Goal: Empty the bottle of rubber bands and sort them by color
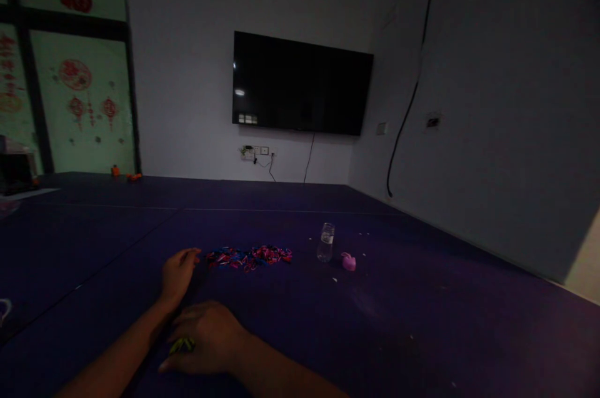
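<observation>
A loose pile of small hair ties point(250, 257), pink, red and blue, lies on the dark blue floor covering point(290, 335). My left hand point(178, 273) is at the pile's left edge, fingertips pressed together; anything between them is too small to make out. Closer to me, my right hand point(209, 335) curls its fingers and thumb round a few yellow-green hair ties point(182, 345), partly covered by the hand. Dim light blurs the detail of both hands.
Right of the pile a clear plastic bottle point(325, 243) stands upright beside a pink object point(348, 262). White scraps point(334, 280) lie around them. Small orange objects point(134, 177) sit by the glass door point(84, 104). A television point(302, 82) hangs on the far wall.
</observation>
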A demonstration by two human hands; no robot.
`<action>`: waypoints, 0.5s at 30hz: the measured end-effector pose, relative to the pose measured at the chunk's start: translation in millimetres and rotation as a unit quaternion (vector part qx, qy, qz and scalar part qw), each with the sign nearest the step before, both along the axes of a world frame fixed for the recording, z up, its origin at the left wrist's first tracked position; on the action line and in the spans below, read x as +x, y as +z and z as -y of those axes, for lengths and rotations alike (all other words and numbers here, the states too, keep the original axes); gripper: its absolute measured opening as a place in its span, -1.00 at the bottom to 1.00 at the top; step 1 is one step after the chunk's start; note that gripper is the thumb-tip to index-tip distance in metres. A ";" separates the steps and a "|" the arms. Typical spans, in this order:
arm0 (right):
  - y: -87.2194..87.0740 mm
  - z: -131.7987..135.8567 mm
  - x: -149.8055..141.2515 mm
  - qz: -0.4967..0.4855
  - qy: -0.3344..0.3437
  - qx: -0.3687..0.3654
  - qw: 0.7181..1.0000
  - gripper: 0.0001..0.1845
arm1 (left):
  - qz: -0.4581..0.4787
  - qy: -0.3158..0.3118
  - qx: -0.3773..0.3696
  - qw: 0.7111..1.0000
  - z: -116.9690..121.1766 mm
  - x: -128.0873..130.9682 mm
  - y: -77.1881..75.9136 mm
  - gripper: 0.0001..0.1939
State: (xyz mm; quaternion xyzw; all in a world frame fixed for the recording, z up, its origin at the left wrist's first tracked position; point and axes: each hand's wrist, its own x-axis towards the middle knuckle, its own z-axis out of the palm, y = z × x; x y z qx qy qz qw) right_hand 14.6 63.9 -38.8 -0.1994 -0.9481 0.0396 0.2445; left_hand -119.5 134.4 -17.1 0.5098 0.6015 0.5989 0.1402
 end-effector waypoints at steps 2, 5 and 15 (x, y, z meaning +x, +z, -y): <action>-0.1 -0.2 0.0 0.007 0.001 0.012 1.000 -0.69 | 0.005 -0.004 0.001 1.000 0.3 0.4 -0.1 -0.60; 0.3 -0.2 0.9 0.016 -0.001 0.020 1.000 -0.75 | 0.009 -0.005 0.003 1.000 1.5 1.7 0.4 -0.60; 10.5 3.9 4.2 -0.167 -0.051 -0.168 0.970 -0.71 | 0.032 -0.006 0.004 0.999 -1.3 0.6 -0.5 -0.64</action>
